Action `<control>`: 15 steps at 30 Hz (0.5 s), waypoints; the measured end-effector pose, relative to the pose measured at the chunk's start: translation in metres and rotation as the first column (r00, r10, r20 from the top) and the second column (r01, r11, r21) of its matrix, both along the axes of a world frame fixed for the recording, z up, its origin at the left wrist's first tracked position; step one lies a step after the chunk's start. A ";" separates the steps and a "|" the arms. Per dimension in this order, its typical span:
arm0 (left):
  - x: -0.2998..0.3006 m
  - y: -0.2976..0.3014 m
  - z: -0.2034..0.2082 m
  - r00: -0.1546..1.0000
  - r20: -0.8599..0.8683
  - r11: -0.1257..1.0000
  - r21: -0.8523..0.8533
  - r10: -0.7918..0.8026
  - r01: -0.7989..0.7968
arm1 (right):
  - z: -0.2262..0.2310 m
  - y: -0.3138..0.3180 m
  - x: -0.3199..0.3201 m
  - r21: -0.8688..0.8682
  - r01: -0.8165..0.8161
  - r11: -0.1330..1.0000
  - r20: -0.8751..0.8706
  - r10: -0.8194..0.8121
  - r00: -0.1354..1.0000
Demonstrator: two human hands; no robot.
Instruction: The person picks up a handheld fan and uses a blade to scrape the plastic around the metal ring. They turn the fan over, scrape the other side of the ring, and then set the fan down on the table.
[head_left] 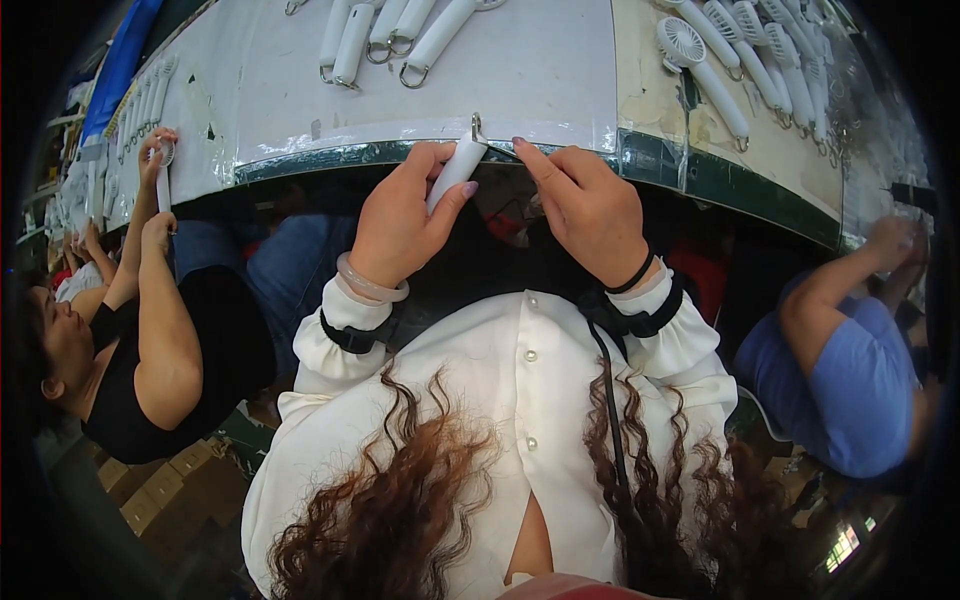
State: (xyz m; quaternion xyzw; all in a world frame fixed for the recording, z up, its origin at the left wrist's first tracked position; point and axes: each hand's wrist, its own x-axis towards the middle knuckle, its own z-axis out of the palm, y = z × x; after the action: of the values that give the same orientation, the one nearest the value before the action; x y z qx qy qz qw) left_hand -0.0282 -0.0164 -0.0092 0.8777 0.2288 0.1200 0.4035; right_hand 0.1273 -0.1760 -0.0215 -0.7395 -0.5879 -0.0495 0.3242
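My left hand (398,222) is closed around the white handle (458,172) of what looks like a handheld fan, tilted with its end up at the table's front edge. At that end stands a small metal clip (477,127). Held in the pinched fingers of my right hand (597,215) is a thin dark rod-like tool (502,152), whose tip reaches the clip. Its exact kind is too small to tell. The other end of the handle is hidden by my left hand.
Several white handheld fans (440,42) with metal clips lie ahead on the table (250,90). More fans (718,98) are grouped at the right. A co-worker (140,370) at the left holds a white fan (164,185); another person (850,370) in blue sits at the right.
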 end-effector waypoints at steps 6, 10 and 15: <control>0.000 0.001 0.001 1.000 -0.014 1.000 0.003 -0.001 0.001 | 0.001 0.000 -0.001 -0.004 0.001 1.000 -0.007 -0.001 1.000; 0.000 0.001 0.001 1.000 -0.006 0.999 0.046 -0.007 0.007 | 0.002 -0.001 -0.001 -0.051 -0.002 0.999 -0.010 0.001 1.000; 0.000 0.001 0.003 0.999 -0.035 0.999 0.053 0.007 -0.005 | 0.004 -0.001 0.000 -0.048 -0.001 0.999 0.083 0.005 0.997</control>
State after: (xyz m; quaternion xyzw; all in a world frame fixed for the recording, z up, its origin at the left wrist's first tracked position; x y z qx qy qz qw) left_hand -0.0281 -0.0158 -0.0067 0.8894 0.2351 0.1118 0.3759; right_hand 0.1276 -0.1772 -0.0176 -0.7436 -0.6029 -0.0655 0.2816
